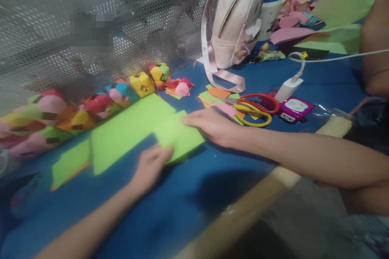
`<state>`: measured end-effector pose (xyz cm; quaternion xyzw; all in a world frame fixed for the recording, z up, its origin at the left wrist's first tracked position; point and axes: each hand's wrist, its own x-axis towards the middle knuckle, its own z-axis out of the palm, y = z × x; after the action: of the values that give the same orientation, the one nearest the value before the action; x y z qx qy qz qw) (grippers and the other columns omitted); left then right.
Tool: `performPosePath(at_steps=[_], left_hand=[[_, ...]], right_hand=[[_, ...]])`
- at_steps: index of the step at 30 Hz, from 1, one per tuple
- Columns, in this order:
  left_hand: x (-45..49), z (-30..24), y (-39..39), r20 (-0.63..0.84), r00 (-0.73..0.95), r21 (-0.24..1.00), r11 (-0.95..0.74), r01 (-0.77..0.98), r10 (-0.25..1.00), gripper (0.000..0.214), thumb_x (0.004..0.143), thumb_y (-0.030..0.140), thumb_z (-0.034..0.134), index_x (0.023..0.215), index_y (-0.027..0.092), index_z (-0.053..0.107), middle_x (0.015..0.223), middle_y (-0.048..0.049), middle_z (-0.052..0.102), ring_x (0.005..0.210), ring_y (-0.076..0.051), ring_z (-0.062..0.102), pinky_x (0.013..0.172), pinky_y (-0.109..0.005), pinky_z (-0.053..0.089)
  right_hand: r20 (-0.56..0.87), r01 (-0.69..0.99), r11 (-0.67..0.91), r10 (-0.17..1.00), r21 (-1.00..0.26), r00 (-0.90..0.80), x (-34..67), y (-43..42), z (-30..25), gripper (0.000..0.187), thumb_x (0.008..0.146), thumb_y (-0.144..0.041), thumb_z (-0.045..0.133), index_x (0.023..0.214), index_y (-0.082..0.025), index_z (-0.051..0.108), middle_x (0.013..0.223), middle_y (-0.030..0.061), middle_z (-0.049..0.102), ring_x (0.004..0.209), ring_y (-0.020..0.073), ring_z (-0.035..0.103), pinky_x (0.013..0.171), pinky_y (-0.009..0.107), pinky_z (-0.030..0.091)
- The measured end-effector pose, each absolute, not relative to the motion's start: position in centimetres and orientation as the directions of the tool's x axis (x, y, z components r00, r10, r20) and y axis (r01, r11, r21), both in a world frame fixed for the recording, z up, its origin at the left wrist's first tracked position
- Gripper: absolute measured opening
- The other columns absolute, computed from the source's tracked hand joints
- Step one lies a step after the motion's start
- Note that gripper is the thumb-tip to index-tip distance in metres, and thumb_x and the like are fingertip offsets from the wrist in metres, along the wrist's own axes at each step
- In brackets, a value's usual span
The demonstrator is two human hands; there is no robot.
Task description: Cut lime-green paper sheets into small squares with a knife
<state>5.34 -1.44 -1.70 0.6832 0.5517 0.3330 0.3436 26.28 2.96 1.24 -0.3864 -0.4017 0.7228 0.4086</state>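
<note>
A large green paper sheet (133,129) lies on the blue table (188,194), with one corner folded over toward me. My left hand (150,168) presses on the near edge of the folded part, fingers curled onto it. My right hand (212,125) lies flat on the fold's right edge, fingers stretched toward the left. A smaller green paper piece (70,162) lies to the left of the sheet.
A row of colourful folded paper balls (91,107) runs along the perforated metal wall. Red and yellow scissors (255,109) lie on paper scraps beside a purple power strip (296,109). A pink backpack (234,20) and paper piles stand behind. Another person's arm (375,40) is at far right.
</note>
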Motion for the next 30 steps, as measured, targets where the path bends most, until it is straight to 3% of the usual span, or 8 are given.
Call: performPosePath(at_steps=[7, 12, 15, 17, 20, 22, 26, 30], left_hand=[[5.7, 0.7, -1.2, 0.176, 0.299, 0.826, -0.306, 0.473, 0.938, 0.042, 0.092, 0.049, 0.05, 0.069, 0.02, 0.07, 0.086, -0.0075, 0.068, 0.081, -0.021, 0.063, 0.073, -0.033, 0.052], [4.1, 0.7, 0.8, 0.246, 0.309, 0.622, -0.394, 0.677, 0.919, 0.029, 0.088, 0.048, 0.053, 0.092, 0.023, 0.068, 0.102, -0.0086, 0.069, 0.099, -0.026, 0.064, 0.094, -0.042, 0.05], [3.3, -0.6, 2.1, 0.191, 0.352, 0.519, -0.399, 0.756, 0.916, 0.047, 0.084, 0.051, 0.055, 0.118, 0.019, 0.061, 0.13, -0.0134, 0.062, 0.121, -0.03, 0.057, 0.107, -0.048, 0.043], [3.1, -1.5, 2.7, 0.116, 0.376, 0.456, -0.386, 0.802, 0.919, 0.062, 0.082, 0.055, 0.056, 0.129, 0.015, 0.054, 0.143, -0.0171, 0.053, 0.13, -0.033, 0.05, 0.111, -0.052, 0.038], [3.1, -1.9, 3.3, 0.072, 0.428, 0.378, -0.422, 0.824, 0.901, 0.068, 0.082, 0.057, 0.054, 0.133, 0.012, 0.053, 0.145, -0.0188, 0.051, 0.131, -0.035, 0.049, 0.112, -0.053, 0.037], [3.2, -1.8, 3.4, 0.082, 0.464, 0.352, -0.461, 0.814, 0.882, 0.065, 0.084, 0.056, 0.053, 0.131, 0.012, 0.055, 0.139, -0.0181, 0.056, 0.126, -0.034, 0.054, 0.109, -0.051, 0.04], [3.6, -1.2, 3.3, 0.1, 0.497, 0.32, -0.501, 0.804, 0.862, 0.057, 0.085, 0.053, 0.052, 0.127, 0.014, 0.058, 0.13, -0.0172, 0.062, 0.117, -0.033, 0.058, 0.102, -0.05, 0.044], [3.8, -1.2, 2.8, 0.129, 0.485, 0.294, -0.5, 0.815, 0.865, 0.05, 0.086, 0.049, 0.053, 0.124, 0.016, 0.06, 0.125, -0.0156, 0.064, 0.112, -0.032, 0.06, 0.099, -0.05, 0.046]], right_hand=[[0.019, -0.117, 0.007, 0.994, -0.993, -0.107, 28.6, 5.6, 1.5, 0.019, 0.08, -0.031, 0.073, 0.069, -0.017, 0.065, 0.068, -0.0007, 0.064, 0.061, 0.011, 0.057, 0.057, 0.022, 0.045], [-0.103, 0.13, -0.099, 0.994, -0.987, -0.026, 28.5, 9.2, 1.9, 0.022, 0.086, -0.026, 0.065, 0.066, -0.017, 0.061, 0.058, -0.0008, 0.056, 0.049, 0.0091, 0.047, 0.042, 0.021, 0.034], [-0.172, 0.156, -0.161, 0.983, -0.975, -0.063, 28.3, 10.5, 2.0, 0.02, 0.089, -0.025, 0.063, 0.072, -0.016, 0.061, 0.062, 0.0013, 0.058, 0.051, 0.0093, 0.048, 0.045, 0.022, 0.039], [-0.104, 0.24, -0.088, 0.993, -0.967, -0.055, 28.6, 10.4, 1.9, 0.014, 0.091, -0.025, 0.061, 0.083, -0.015, 0.064, 0.078, 0.0056, 0.065, 0.061, 0.0108, 0.056, 0.055, 0.023, 0.045], [0.1, 0.51, 0.126, 0.992, -0.851, -0.079, 29.3, 9.3, 1.5, 0.017, 0.089, -0.02, 0.063, 0.104, -0.013, 0.066, 0.105, 0.0104, 0.069, 0.087, 0.0156, 0.063, 0.077, 0.027, 0.05], [0.186, 0.636, 0.296, 0.954, -0.713, -0.234, 29.5, 8.1, 1.2, 0.02, 0.088, -0.016, 0.061, 0.107, -0.013, 0.067, 0.112, 0.0107, 0.069, 0.098, 0.0184, 0.063, 0.088, 0.03, 0.048], [0.147, 0.676, 0.605, 0.781, -0.421, -0.607, 28.9, 6.6, 0.4, 0.023, 0.092, -0.019, 0.053, 0.106, -0.013, 0.07, 0.112, 0.0128, 0.071, 0.105, 0.0257, 0.062, 0.092, 0.039, 0.046], [0.123, 0.711, 0.624, 0.773, -0.323, -0.622, 27.9, 6.6, 0.1, 0.029, 0.095, -0.018, 0.048, 0.117, -0.01, 0.066, 0.124, 0.0173, 0.066, 0.114, 0.0287, 0.059, 0.095, 0.041, 0.044]])
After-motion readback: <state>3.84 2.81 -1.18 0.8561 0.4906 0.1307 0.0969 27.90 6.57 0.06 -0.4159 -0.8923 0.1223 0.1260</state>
